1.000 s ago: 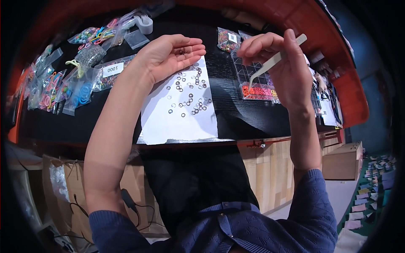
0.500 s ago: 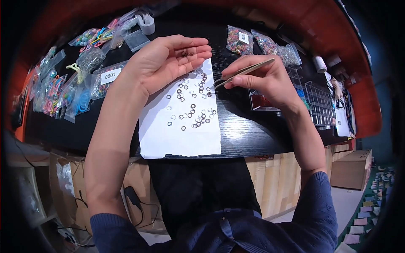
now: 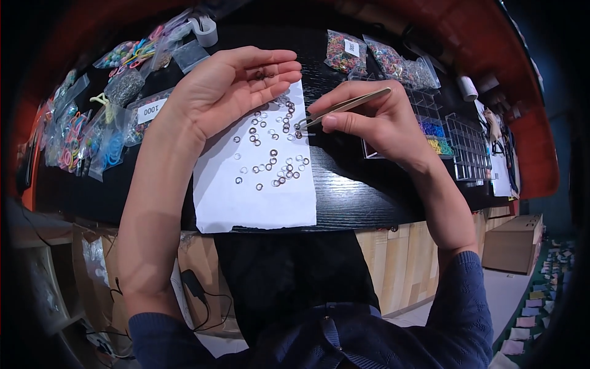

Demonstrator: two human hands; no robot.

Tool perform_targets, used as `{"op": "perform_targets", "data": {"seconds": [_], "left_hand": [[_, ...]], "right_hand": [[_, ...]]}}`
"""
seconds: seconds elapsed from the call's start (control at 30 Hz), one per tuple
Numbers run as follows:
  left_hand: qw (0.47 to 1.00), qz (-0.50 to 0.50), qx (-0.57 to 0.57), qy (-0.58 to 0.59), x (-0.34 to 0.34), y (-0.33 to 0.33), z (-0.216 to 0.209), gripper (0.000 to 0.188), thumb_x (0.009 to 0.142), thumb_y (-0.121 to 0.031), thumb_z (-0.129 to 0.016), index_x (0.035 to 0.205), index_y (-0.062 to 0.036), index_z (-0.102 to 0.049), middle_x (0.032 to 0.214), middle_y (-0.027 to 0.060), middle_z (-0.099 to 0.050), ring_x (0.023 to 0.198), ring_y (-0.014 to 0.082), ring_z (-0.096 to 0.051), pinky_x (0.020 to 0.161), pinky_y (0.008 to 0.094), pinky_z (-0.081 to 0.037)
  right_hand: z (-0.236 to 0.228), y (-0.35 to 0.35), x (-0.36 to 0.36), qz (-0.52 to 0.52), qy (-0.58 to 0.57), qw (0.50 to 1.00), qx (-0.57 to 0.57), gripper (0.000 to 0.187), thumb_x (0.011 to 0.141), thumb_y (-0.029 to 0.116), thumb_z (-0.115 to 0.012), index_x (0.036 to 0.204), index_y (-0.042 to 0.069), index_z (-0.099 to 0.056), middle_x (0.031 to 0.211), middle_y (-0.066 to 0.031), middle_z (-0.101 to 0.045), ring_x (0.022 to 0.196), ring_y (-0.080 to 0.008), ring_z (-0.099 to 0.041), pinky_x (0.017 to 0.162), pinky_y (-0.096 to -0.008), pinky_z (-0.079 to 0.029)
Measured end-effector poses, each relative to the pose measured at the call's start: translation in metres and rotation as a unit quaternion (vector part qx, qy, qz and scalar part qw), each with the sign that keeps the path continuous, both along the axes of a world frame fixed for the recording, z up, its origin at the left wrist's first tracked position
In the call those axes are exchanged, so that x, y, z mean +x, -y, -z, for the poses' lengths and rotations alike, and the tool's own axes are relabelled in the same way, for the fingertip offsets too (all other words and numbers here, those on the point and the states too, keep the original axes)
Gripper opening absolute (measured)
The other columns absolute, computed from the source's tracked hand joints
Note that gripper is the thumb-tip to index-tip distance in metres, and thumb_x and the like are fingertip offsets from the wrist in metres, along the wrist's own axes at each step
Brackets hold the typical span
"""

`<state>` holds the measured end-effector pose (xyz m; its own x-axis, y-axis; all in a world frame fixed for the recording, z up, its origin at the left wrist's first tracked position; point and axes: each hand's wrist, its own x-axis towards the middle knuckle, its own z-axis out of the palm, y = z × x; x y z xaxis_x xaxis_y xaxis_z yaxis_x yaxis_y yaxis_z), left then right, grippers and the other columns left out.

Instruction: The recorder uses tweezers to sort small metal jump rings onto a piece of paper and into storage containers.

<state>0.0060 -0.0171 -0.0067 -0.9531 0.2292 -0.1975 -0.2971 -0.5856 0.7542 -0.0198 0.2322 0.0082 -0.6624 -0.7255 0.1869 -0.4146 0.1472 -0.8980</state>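
Observation:
My left hand (image 3: 224, 95) is palm up and loosely cupped above the far part of a white paper sheet (image 3: 252, 209). A few small dark rings (image 3: 265, 75) rest on its fingers. My right hand (image 3: 378, 123) grips gold-coloured tweezers (image 3: 359, 101) between thumb and fingers. Their tips reach the small rings (image 3: 298, 130) at the sheet's right edge; whether they pinch one, I cannot tell. Many more brown and clear rings (image 3: 273, 153) lie scattered over the paper.
Bags of beads, bands and rings (image 3: 126, 86) crowd the left of the black table (image 3: 344, 197). More bead bags (image 3: 346, 52) lie at the far right. Clear compartment boxes (image 3: 470, 147), some with coloured pieces, stand right of my right hand. A white roll (image 3: 467, 89) is beyond.
The tweezers' tips have moved left, from beside the paper's right edge onto the rings there. My left hand still holds its rings. The whole view has shifted slightly.

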Motion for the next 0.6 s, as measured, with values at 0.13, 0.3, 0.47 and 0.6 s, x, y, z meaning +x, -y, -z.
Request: {"op": "perform_targets", "data": {"seconds": [0.13, 0.3, 0.47, 0.6], "left_hand": [[1.0, 0.01, 0.005, -0.004, 0.001, -0.001, -0.002, 0.043, 0.099, -0.011, -0.057, 0.132, 0.0156, -0.049, 0.126, 0.0259, -0.059, 0.116, 0.0293, -0.063, 0.1, 0.0339, -0.055], [1.0, 0.009, -0.001, -0.009, 0.004, -0.003, -0.005, 0.043, 0.099, -0.01, -0.057, 0.131, 0.0162, -0.05, 0.125, 0.0268, -0.059, 0.118, 0.0303, -0.062, 0.1, 0.035, -0.055], [1.0, -0.013, -0.006, 0.01, 0.009, -0.009, -0.011, 0.042, 0.097, -0.011, -0.059, 0.128, 0.0171, -0.052, 0.123, 0.0277, -0.059, 0.116, 0.032, -0.063, 0.1, 0.0377, -0.055], [1.0, 0.024, 0.001, 0.007, 0.012, -0.014, -0.013, 0.043, 0.098, -0.014, -0.058, 0.125, 0.0192, -0.052, 0.117, 0.029, -0.062, 0.109, 0.033, -0.065, 0.101, 0.0398, -0.055]], "right_hand": [[-0.001, 0.004, 0.002, 0.008, -0.006, 1.0, 0.002, 0.013, 0.085, 0.002, -0.072, 0.096, 0.0, -0.076, 0.079, -0.0074, -0.074, 0.071, -0.0097, -0.067, 0.065, -0.0224, -0.052], [-0.003, 0.012, 0.011, 0.029, -0.07, 0.997, 0.002, 0.008, 0.084, -0.001, -0.071, 0.091, -0.002, -0.075, 0.077, -0.0074, -0.073, 0.069, -0.0112, -0.068, 0.063, -0.0234, -0.053], [-0.005, 0.014, 0.011, 0.057, -0.067, 0.994, -0.059, 0.008, 0.085, -0.001, -0.07, 0.091, -0.003, -0.075, 0.08, -0.0089, -0.073, 0.07, -0.0123, -0.069, 0.063, -0.0234, -0.054], [-0.006, 0.021, 0.006, 0.071, -0.097, 0.985, -0.127, 0.01, 0.088, 0.001, -0.07, 0.096, -0.002, -0.074, 0.083, -0.0086, -0.073, 0.073, -0.0125, -0.07, 0.064, -0.023, -0.055]]}}
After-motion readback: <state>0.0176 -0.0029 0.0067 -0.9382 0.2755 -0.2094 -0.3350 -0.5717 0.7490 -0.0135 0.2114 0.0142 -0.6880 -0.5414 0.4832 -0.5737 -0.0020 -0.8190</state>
